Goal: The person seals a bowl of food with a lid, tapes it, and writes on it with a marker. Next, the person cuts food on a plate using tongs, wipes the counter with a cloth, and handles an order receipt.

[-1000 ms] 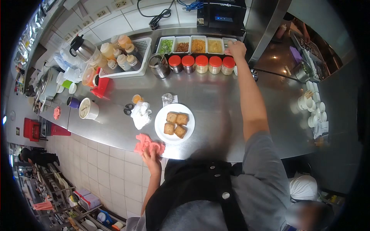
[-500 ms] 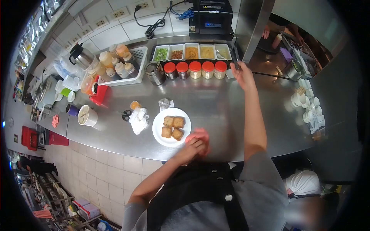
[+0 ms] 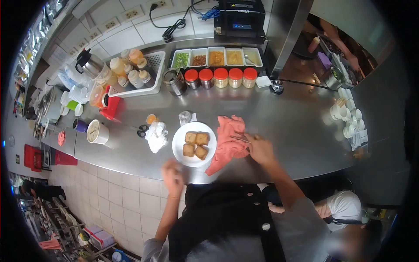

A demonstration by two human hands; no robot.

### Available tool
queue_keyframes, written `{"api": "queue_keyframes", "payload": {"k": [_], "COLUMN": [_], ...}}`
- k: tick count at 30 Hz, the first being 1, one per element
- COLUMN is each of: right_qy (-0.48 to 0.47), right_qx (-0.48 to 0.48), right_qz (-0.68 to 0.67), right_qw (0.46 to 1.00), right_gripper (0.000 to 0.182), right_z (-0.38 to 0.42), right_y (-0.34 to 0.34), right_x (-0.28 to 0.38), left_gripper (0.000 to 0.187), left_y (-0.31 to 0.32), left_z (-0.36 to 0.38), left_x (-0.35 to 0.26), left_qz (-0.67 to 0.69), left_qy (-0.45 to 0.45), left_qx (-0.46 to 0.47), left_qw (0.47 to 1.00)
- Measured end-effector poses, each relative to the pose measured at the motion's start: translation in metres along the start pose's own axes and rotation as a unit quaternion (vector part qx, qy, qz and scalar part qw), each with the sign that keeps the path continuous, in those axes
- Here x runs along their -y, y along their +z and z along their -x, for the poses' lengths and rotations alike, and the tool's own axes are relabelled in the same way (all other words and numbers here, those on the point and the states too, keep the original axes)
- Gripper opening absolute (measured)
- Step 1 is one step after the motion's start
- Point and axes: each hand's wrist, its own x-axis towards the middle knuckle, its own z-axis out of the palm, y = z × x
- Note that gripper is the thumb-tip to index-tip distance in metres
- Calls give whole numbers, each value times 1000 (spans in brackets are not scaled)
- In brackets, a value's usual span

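A white plate [image 3: 178,156] with several browned square pieces [image 3: 201,139] lies near the counter's front edge. To its right a pink cloth [image 3: 229,144] is spread out, crumpled. My right hand [image 3: 260,149] is closed on a thin metal utensil [image 3: 240,139], whose far end lies over the cloth. Left of the plate's lower edge is my left hand [image 3: 173,174], blurred by motion, its fingers unclear. A white crumpled cloth [image 3: 156,137], black-handled scissors [image 3: 142,130] and a small orange cup [image 3: 151,118] lie left of the plate.
Red-lidded jars [image 3: 221,78] stand at the back before a tray of white containers [image 3: 217,56]. A basket of bottles [image 3: 153,89] and a white tub [image 3: 98,132] are at left. Stacked small cups [image 3: 349,117] stand at right. Another person's arm [image 3: 349,54] shows at upper right.
My right hand has come back from the rear of the counter with the metal utensil. My left hand has let go of the pink cloth and moved left; the cloth now lies spread out.
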Motion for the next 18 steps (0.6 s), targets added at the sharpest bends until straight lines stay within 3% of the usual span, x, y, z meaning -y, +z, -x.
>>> {"api": "queue_keyframes", "payload": {"k": [1,3,4,6,7,9,10,12,15,18], "right_qy": [28,45,39,31,67,105,110,121,148,150], "right_qx": [20,37,25,10,3,0,-24,-52,-60,-41], "right_qz": [25,54,74,88,103,122,138,155,122,67], "right_qw": [999,997,996,996,992,987,984,979,980,986], "right_gripper": [40,39,37,36,37,38,40,42,46,44], "right_z": [5,-6,-10,-24,-35,-47,-51,-56,-37,-29], "right_y": [17,22,17,13,9,3,0,-9,-23,-20], "right_x": [-2,-4,-5,-12,-22,-40,-48,-47,-19,8], "left_gripper": [27,30,30,40,40,52,52,59,63,63], "left_y": [-10,-27,-34,-46,-48,-43,-37,-26,-1,-6], "left_z": [9,26,35,40,37,29,21,4,23,5], "left_x": [30,81,102,142,156,178,184,196,231,203], "left_qz": [-59,-92,-98,-228,-228,-63,-62,-35,-119,-115], "left_qy": [-39,-222,-228,-464,-465,-604,-606,-659,-626,-633], "left_qx": [-63,-191,-191,-217,-219,-324,-323,-353,-351,-347], "left_qw": [995,952,950,828,827,726,725,664,687,682]}}
